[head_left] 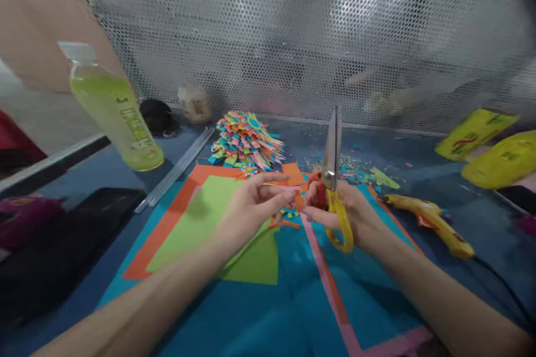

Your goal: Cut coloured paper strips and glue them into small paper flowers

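My left hand is closed in a pinch on small pink and orange paper strips. Hooked in my right hand is a pair of scissors with red and yellow handles, its blades together and pointing up. The right fingertips also meet the orange strip, close to the left ones. Under the hands lie a green paper sheet, an orange sheet and a blue sheet. Behind them is a heap of multicoloured fringed paper strips.
A drink bottle and thin sticks are at left, near a black phone-like slab. At right lie a yellow glue gun with its cord and yellow packages. Paper scraps litter the table before a perforated metal panel.
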`<state>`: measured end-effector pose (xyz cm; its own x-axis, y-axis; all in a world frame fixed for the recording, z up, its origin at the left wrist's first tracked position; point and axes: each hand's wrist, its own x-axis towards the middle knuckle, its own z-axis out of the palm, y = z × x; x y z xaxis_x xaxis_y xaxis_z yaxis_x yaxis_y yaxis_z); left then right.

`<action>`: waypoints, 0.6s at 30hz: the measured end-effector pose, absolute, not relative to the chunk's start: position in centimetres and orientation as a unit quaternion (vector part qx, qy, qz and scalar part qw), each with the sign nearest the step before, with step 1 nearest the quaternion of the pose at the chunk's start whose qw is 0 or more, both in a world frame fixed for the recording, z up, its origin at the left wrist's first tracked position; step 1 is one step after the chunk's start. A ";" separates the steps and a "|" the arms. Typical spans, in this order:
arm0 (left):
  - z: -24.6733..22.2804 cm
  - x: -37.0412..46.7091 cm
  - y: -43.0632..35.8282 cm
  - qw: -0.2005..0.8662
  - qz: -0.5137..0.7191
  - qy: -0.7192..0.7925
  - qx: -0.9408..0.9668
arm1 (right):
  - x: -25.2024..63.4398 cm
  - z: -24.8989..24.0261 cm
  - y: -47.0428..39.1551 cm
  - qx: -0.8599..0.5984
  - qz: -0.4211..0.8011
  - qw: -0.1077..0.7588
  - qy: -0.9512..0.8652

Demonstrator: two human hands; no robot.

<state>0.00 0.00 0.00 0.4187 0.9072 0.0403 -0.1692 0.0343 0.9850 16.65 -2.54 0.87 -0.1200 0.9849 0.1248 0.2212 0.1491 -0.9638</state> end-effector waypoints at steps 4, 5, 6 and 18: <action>-0.3 0.4 0.3 0.649 0.383 0.336 0.564 | 16.8 -0.7 -1.7 -0.482 0.425 0.473 -0.603; -0.3 0.4 0.2 0.645 0.373 0.339 0.574 | 16.9 -0.9 -1.6 -0.480 0.424 0.477 -0.602; -0.3 0.4 0.2 0.636 0.363 0.343 0.588 | 17.0 -1.1 -1.6 -0.479 0.424 0.477 -0.602; 0.0 -0.3 -0.2 0.545 0.316 0.351 0.693 | 17.4 -0.6 -2.0 -0.471 0.439 0.452 -0.617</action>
